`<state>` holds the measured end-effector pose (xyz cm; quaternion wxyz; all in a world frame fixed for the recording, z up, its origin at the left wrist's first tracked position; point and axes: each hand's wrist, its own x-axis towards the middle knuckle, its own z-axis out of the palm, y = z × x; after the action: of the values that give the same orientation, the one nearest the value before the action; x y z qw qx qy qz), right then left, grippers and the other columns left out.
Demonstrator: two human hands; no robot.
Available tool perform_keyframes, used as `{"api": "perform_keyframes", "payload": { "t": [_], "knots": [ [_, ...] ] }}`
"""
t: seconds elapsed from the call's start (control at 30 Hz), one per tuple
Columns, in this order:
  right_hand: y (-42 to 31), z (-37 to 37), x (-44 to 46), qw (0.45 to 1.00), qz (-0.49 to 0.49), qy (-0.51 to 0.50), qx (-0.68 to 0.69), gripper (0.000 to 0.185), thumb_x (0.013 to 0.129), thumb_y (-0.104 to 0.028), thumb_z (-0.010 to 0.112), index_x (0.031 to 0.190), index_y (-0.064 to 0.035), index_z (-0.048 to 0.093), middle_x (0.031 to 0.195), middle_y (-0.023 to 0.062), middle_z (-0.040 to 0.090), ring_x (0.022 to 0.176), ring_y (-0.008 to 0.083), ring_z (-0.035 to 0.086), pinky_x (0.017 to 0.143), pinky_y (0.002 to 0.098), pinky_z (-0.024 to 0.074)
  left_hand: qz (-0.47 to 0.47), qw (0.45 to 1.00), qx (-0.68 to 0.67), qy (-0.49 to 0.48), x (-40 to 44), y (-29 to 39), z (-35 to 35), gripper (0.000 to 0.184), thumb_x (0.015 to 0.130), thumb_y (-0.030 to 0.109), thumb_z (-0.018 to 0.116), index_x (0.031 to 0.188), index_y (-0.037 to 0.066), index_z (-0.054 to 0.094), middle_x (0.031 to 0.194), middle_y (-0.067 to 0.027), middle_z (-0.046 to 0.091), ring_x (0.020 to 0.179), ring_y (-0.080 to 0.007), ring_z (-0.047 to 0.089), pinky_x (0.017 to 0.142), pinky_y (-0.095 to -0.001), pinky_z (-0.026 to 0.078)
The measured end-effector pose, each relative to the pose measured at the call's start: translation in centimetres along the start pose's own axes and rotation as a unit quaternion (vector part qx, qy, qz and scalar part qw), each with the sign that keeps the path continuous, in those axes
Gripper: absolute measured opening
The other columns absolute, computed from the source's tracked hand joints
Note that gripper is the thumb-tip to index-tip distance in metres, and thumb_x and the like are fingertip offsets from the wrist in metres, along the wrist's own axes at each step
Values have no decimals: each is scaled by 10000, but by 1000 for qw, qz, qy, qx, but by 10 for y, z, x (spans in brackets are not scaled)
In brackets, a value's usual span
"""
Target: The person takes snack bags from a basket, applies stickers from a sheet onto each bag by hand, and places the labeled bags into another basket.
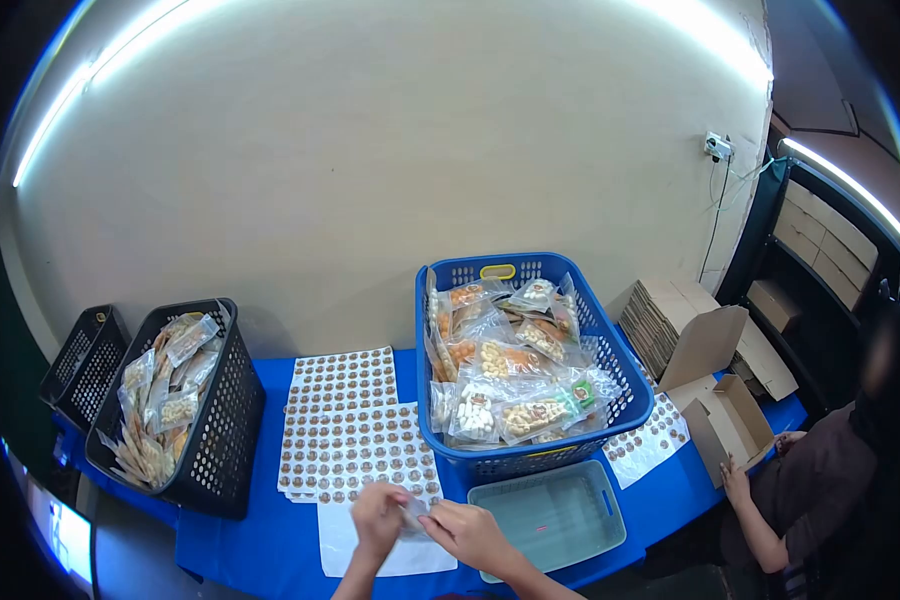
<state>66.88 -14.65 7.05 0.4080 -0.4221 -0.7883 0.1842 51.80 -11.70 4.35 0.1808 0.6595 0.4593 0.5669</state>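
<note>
My left hand (378, 518) and my right hand (462, 530) are close together over the sticker sheets, both closed on a small clear packet (414, 512) between them. What the packet holds is too blurred to tell. Beneath the hands lie white sheets (365, 450) with rows of round brown stickers; the part of the sheet nearest me is bare. Just right of my right hand sits a shallow grey-green tray (545, 515). Behind it stands a blue basket (630, 400) full of clear packets (510, 360) with white, cream and orange contents, some bearing round stickers.
On the left, a black basket (232, 420) holds more packets, beside another black basket (110, 345). At right are an open cardboard box (732, 425), stacked flat cardboard (660, 310) and another sticker sheet (648, 450). A co-worker's hand (736, 482) touches the box.
</note>
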Motion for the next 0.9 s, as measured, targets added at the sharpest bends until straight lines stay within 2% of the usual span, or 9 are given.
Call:
{"api": "perform_keyframes", "payload": {
  "t": [0.27, 0.37, 0.4, 0.5, 0.53, 0.67, 0.77, 0.8, 0.9],
  "knots": [
    [-1, 10, 9, 999, -10, -38, 27, 208, 799, -158, 552, 665, -16, 482, 619, 108, 481, 556, 272, 497, 501, 341, 395, -1, 994, 49, 94, 10, -12, -12, 124, 753, -30, 486, 647, 27, 512, 637, -64, 568, 592, -168, 540, 594, -251, 410],
    [18, 15, -19, 987, 17, -125, 103, 207, 819, -190, 523, 709, -14, 519, 669, 125, 532, 621, 300, 539, 540, 355, 428, -145, 959, -68, 233, 37, -30, -54, 165, 860, 14, 403, 698, 39, 423, 640, 1, 402, 594, -70, 384, 564, -197, 346],
    [27, 17, -28, 985, 41, -131, 102, 207, 822, -195, 519, 729, -10, 528, 684, 127, 540, 628, 293, 542, 549, 346, 430, -129, 950, -126, 254, 42, -41, -69, 212, 921, 116, 354, 723, 54, 395, 635, 11, 355, 579, -60, 331, 569, -196, 318],
    [48, 22, -43, 975, 119, -138, 126, 220, 839, -212, 506, 778, -5, 552, 712, 110, 557, 628, 236, 544, 561, 310, 431, -73, 943, -158, 282, 45, -36, -73, 258, 943, 208, 309, 726, 76, 355, 632, 17, 326, 563, -51, 299, 584, -199, 313],
    [52, 23, -44, 967, 148, -136, 156, 227, 849, -217, 500, 787, -6, 557, 711, 89, 558, 614, 192, 539, 554, 291, 428, -49, 944, -229, 230, 42, -32, -71, 232, 941, 203, 317, 742, 95, 369, 634, 18, 349, 560, -55, 335, 625, -209, 348],
    [57, 43, -43, 892, 262, -87, 357, 296, 884, -285, 456, 870, -5, 551, 743, 33, 557, 634, 110, 516, 564, 252, 429, -182, 741, -627, 157, 31, -22, -37, 226, 928, 208, 341, 741, 108, 418, 611, 26, 369, 549, -63, 384, 702, -264, 401],
    [58, 47, -47, 808, 319, -207, 450, 330, 888, -325, 443, 965, -15, 527, 814, 27, 540, 725, 102, 513, 630, 239, 421, -251, 558, -787, 79, 20, -25, -8, 215, 916, 226, 356, 751, 117, 442, 601, 29, 377, 543, -67, 397, 759, -306, 412],
    [45, 38, -44, 699, 387, -202, 567, 329, 890, -324, 440, 989, -18, 509, 801, 26, 523, 754, 100, 505, 656, 230, 410, -267, 491, -827, 54, 19, -25, -3, 214, 913, 232, 359, 753, 120, 445, 600, 29, 379, 542, -68, 398, 771, -315, 412],
    [59, 29, -52, 583, 330, -232, 705, 305, 888, -309, 450, 971, -23, 516, 794, 21, 518, 771, 103, 502, 666, 225, 406, -292, 499, -816, 15, 19, -27, -2, 199, 908, 216, 367, 743, 128, 436, 598, 31, 372, 549, -67, 391, 781, -316, 411]
  ]
}}
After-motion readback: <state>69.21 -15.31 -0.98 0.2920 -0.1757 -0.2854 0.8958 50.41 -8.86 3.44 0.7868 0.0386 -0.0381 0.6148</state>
